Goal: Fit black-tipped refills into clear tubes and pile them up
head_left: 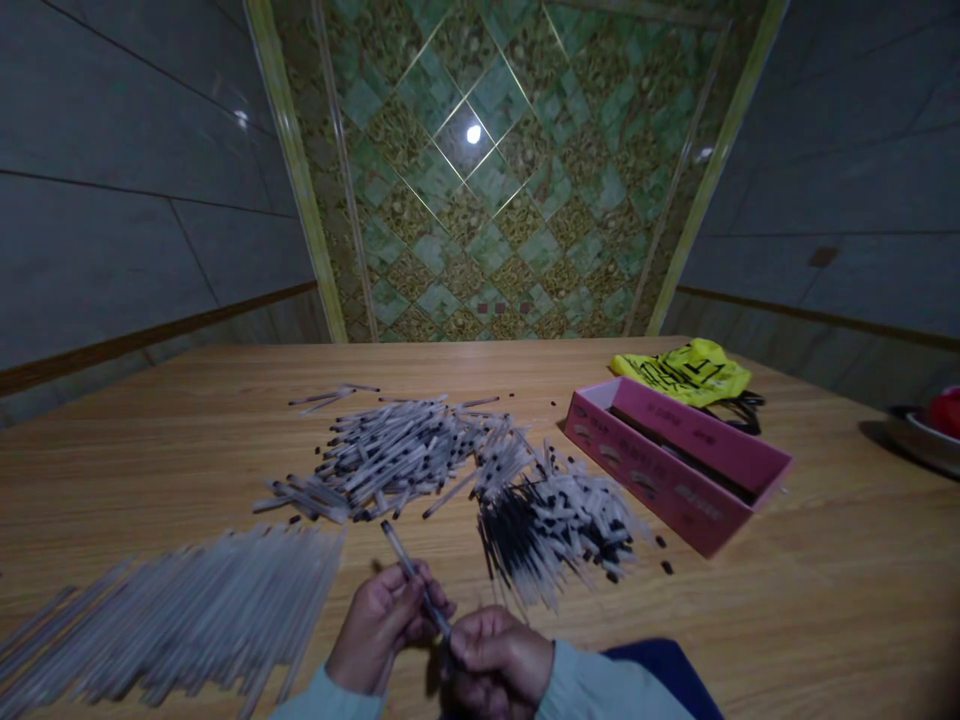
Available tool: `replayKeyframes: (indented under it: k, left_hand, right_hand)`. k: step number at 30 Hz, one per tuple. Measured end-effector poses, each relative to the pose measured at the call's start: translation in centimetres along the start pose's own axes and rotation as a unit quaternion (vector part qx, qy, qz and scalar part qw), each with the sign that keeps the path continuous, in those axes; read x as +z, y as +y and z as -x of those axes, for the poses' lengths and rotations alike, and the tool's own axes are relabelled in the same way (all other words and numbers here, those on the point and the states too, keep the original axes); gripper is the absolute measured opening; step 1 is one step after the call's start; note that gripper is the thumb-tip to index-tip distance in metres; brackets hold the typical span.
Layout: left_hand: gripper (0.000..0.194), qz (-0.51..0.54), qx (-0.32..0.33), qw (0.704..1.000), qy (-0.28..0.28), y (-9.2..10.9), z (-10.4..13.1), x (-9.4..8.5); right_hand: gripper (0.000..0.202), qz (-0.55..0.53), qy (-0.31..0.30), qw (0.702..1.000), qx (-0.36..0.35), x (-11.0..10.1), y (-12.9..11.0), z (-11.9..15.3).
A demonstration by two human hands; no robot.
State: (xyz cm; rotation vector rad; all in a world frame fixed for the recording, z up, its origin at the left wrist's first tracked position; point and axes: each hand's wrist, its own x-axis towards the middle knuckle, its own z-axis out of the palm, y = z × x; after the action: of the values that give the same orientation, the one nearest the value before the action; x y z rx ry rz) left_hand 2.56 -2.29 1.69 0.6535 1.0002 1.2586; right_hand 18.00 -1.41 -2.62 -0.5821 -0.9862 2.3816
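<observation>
Clear plastic tube (409, 572) (slim, dark-tipped) pinched between both hands (442, 640).

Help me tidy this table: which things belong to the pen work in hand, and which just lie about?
In use:
thin clear pen tube
left hand
right hand
black-tipped refill heaps
clear tube pile
pink cardboard box

Lying about:
yellow printed bag
dish with red thing

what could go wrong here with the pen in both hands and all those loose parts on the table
1. The pen is gripped by the left hand and right hand close together; a slip could flick it into the clear tube row and scatter it.
2. Small black caps lie loose near the pink box; a sleeve could sweep them away.
3. The refill pile sits close to the hands and could get mixed with the other pile.
</observation>
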Motion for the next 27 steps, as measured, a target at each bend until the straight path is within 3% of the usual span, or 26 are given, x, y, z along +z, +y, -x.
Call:
replayKeyframes:
  k: [5,8,10,13,14,15,16,18,20,23,27]
  left_hand:
    - [0.037,0.009,0.0,0.999,0.033,0.1,0.2,0.4]
    - [0.038,0.013,-0.006,0.999,0.051,0.2,0.2,0.7]
    - [0.039,0.015,-0.005,0.998,0.066,0.2,0.1,0.9]
    - [0.04,0.025,0.001,0.996,0.085,0.2,0.0,0.9]
    - [0.04,0.027,0.002,0.996,0.088,0.1,-0.1,0.8]
    - [0.041,0.028,0.003,0.996,0.089,0.1,-0.1,0.6]
    - [0.041,0.03,0.002,0.996,0.088,0.1,-0.2,0.5]
    - [0.04,0.036,-0.001,0.996,0.081,0.1,-0.2,0.3]
    - [0.039,0.044,-0.004,0.997,0.064,0.1,-0.2,0.2]
    - [0.035,0.051,0.0,0.998,0.021,0.1,0.0,0.2]
    - [0.034,0.044,0.029,0.998,-0.017,0.0,0.0,0.1]
  right_hand:
    - [0.04,0.088,0.085,0.992,0.013,1.1,-0.9,0.1]
    - [0.039,0.218,0.141,0.966,-0.014,2.1,-1.5,0.4]
    - [0.032,0.37,0.208,0.902,-0.077,2.8,-1.8,0.8]
    - [0.02,0.56,0.291,0.752,-0.189,3.5,-1.9,1.2]
    - [0.019,0.576,0.302,0.732,-0.205,3.6,-1.8,1.2]
    - [0.021,0.559,0.305,0.743,-0.208,3.6,-1.7,1.1]
    - [0.027,0.513,0.296,0.781,-0.2,3.5,-1.5,0.9]
    - [0.042,0.365,0.227,0.89,-0.153,3.1,-1.0,0.4]
    - [0.057,0.191,0.126,0.97,-0.086,2.5,-0.6,-0.2]
    - [0.054,0.007,0.026,0.999,-0.03,1.4,0.0,-0.5]
    - [0.04,-0.066,-0.051,0.996,0.013,0.4,0.3,-0.3]
